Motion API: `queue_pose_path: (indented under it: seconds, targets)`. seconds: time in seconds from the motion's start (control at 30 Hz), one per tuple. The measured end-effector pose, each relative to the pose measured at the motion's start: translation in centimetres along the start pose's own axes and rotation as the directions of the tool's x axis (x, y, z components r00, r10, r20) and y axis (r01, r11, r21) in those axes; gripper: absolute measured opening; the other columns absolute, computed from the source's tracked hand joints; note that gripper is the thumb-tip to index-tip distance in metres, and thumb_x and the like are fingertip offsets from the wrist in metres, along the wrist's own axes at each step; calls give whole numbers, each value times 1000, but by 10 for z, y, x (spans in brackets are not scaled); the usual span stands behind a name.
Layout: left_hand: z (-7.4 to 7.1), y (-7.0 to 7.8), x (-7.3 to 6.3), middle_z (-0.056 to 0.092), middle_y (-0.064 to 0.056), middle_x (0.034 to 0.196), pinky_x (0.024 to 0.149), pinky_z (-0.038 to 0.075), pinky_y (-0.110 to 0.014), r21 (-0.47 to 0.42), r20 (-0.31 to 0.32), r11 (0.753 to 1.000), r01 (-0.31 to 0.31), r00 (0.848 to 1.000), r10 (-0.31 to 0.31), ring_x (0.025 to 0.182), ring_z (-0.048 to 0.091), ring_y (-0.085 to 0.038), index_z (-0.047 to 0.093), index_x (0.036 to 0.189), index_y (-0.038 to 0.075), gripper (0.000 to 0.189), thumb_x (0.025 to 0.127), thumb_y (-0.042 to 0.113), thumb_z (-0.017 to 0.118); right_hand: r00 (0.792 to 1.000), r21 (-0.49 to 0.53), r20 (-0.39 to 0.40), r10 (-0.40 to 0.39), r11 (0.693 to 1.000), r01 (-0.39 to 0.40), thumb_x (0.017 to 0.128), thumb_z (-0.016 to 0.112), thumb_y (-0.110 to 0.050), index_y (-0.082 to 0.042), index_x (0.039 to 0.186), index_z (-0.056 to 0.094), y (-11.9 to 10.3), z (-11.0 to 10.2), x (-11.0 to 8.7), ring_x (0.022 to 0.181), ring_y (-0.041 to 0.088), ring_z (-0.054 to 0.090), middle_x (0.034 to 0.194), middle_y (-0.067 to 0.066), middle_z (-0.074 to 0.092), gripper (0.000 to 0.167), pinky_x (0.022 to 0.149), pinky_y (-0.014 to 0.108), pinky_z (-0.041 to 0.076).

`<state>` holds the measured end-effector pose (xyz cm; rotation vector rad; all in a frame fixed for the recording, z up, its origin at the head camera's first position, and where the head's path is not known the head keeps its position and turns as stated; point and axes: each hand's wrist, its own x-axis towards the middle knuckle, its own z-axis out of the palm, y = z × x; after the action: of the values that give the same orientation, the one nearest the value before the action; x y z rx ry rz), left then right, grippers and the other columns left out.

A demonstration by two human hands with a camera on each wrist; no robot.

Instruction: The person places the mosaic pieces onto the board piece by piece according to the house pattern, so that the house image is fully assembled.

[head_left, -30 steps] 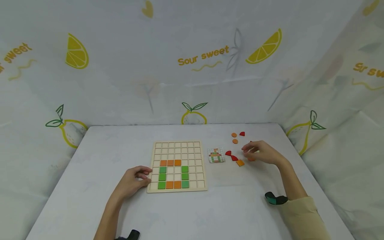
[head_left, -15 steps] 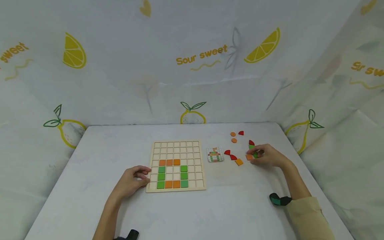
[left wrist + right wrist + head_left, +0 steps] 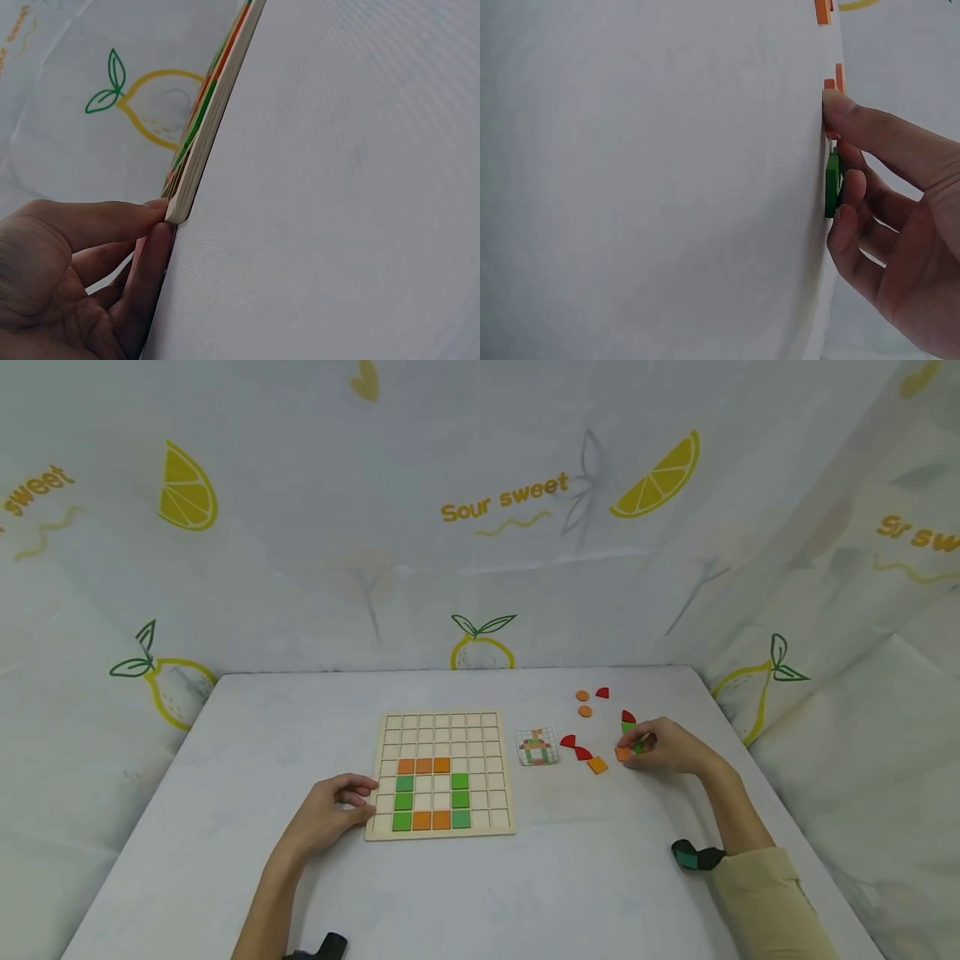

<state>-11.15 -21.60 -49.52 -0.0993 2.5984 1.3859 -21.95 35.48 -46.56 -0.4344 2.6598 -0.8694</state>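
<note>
Behind everything, a white cloth (image 3: 322, 485) with lemons and orange words. In front, a big white table (image 3: 187, 827). Near the middle of the table, a flat board (image 3: 477, 782) of pale wood, with a rim and thin lines in little boxes. On the board, five orange squares (image 3: 423, 766) and six green squares (image 3: 403, 800): three orange in a row on top, two orange at the bottom, three green down each side. At the left rim, the left hand (image 3: 330, 810), with thumb and first finger a bit apart, touching the edge. Well right of the board, the right hand (image 3: 667, 747), with thumb and finger pinched on an orange tile (image 3: 622, 754), small, flat and bright, at table level. In between, a small card (image 3: 537, 747) with a blocky picture. Near the card, a loose orange square (image 3: 597, 765) and two red wedges (image 3: 582, 753). By the right fingers, green bits (image 3: 627, 727), partly hidden, and another red wedge (image 3: 628, 716). Farther back, two orange discs (image 3: 585, 712) and a last red wedge (image 3: 603, 692).
</note>
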Motion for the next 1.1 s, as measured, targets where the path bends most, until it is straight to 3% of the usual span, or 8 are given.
queue_pose_path:
  seconds: [0.47,0.77,1.1]
  targets:
    - [0,-1,1,74,-9,110,79,49,-23,-1,7,1000,-13,1000,13,91,63,-14,74,125,2,39,88,9,84,1000,13,-8,-12,1000,12,90,88,-15,-5,111,80,-5,1,-1,85,17,61,107,10,78,24,73,22,52]
    - [0,-3,2,74,-9,111,79,49,-23,2,12,1000,-21,1000,21,92,63,-14,74,126,3,40,88,10,85,999,-56,-35,-26,998,24,89,90,-22,-9,106,82,-13,1,5,87,16,61,99,4,76,23,74,22,53]
    - [0,-1,2,74,-9,110,78,49,-22,3,8,1000,-11,1000,11,91,63,-14,74,126,2,39,88,9,85,985,22,-71,-157,987,159,90,90,-22,-12,106,82,-47,6,15,82,14,64,100,3,79,20,73,24,55]
